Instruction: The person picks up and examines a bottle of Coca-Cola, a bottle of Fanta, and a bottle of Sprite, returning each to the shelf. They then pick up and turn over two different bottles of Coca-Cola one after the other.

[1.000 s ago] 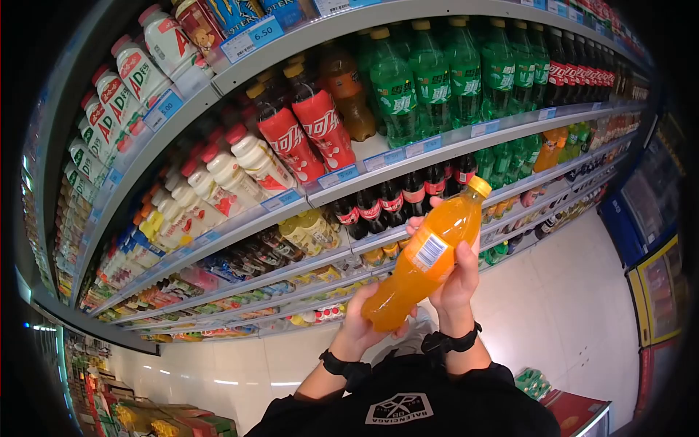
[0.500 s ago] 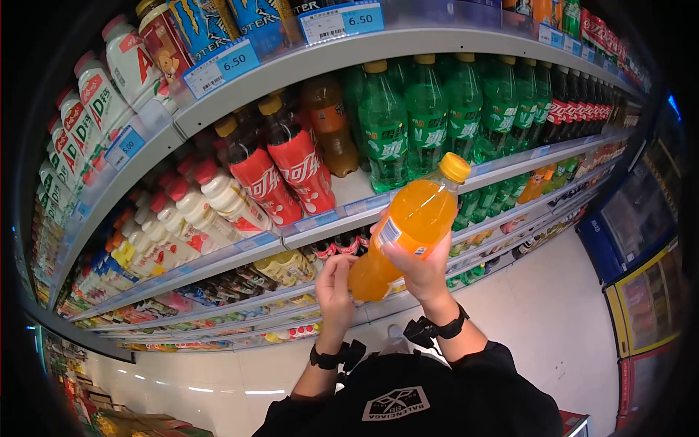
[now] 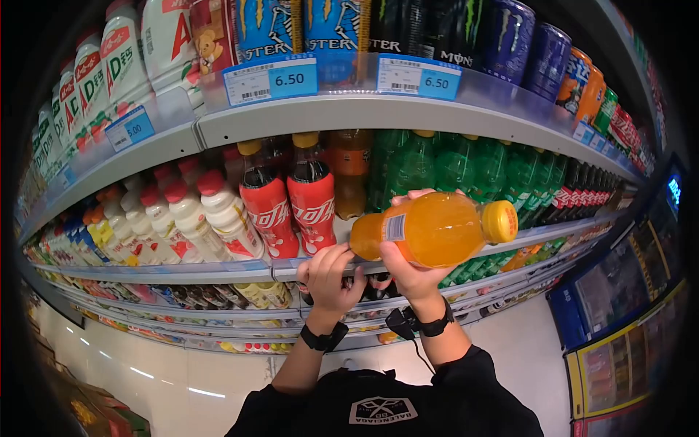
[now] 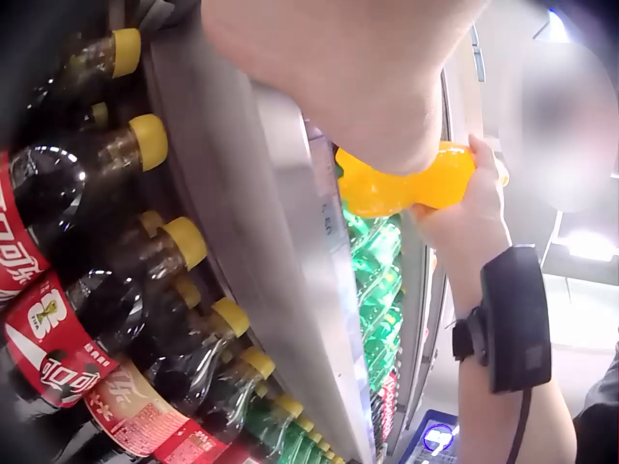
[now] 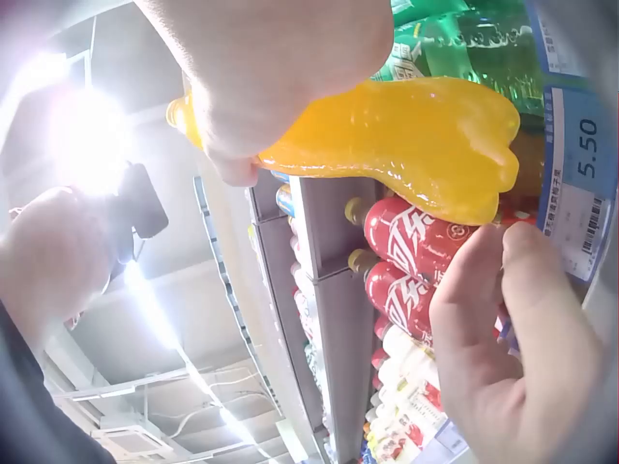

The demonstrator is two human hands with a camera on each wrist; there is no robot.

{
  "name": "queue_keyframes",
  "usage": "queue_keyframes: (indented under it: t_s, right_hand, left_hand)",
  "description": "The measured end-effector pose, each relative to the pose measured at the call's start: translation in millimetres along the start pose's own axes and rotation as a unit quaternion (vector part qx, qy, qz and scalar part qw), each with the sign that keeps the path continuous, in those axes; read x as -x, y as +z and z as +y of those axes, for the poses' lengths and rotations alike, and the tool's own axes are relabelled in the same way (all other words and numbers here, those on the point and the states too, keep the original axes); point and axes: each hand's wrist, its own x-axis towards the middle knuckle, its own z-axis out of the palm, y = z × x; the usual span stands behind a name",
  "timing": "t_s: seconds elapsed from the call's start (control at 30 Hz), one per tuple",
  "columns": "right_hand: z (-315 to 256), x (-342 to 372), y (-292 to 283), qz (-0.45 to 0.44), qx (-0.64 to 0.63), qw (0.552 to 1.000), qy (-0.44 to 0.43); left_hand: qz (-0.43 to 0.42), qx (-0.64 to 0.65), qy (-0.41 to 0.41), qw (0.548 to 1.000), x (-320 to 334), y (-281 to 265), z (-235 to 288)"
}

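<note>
My right hand (image 3: pixel 416 275) grips a bottle of orange soda (image 3: pixel 444 229) round its middle, thumb on the near side. The bottle lies nearly level in front of the shelf, its yellow cap to the right and its base to the left. My left hand (image 3: pixel 331 277) is beside the base with loosely bent fingers, near the shelf edge. In the right wrist view, the left thumb and fingers (image 5: pixel 467 300) are just below the lobed bottle base, holding nothing. Behind stand red-labelled cola bottles (image 3: pixel 312 204) and an amber bottle with an orange label (image 3: pixel 351 171).
Green soda bottles (image 3: pixel 455 164) line the shelf to the right, white red-capped bottles (image 3: pixel 227 218) to the left. An upper shelf edge (image 3: pixel 349 116) with price tags juts out above, holding cans (image 3: pixel 266 33). Glass-front coolers (image 3: pixel 626 349) stand at the right.
The orange soda bottle has tipped from upright-leaning to nearly level and moved closer to the shelf. My left hand has let go of its base. The view has moved nearer the shelves.
</note>
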Motion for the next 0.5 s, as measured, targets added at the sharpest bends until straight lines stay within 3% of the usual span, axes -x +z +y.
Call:
queue_keyframes:
  t_s: [0.1, 0.13, 0.2, 0.33, 0.5]
  right_hand:
    - [9, -3, 4, -0.013, -0.016, 1.0, -0.016]
    - [12, -4, 5, -0.039, 0.035, 0.997, -0.048]
    - [20, -3, 5, -0.074, 0.11, 0.987, -0.086]
    - [30, -5, 5, -0.135, 0.102, 0.98, -0.109]
    - [30, -8, 18, -0.121, 0.144, 0.977, -0.101]
  left_hand:
    - [0.019, -0.077, 0.024, 0.997, 12, 13, -6]
    - [0.03, -0.117, 0.04, 0.992, 13, 17, -9]
    - [0.041, -0.124, 0.039, 0.991, 16, 22, -9]
    - [0.061, -0.14, 0.045, 0.987, 23, 31, -14]
    - [0.057, -0.145, 0.055, 0.986, 23, 32, -16]
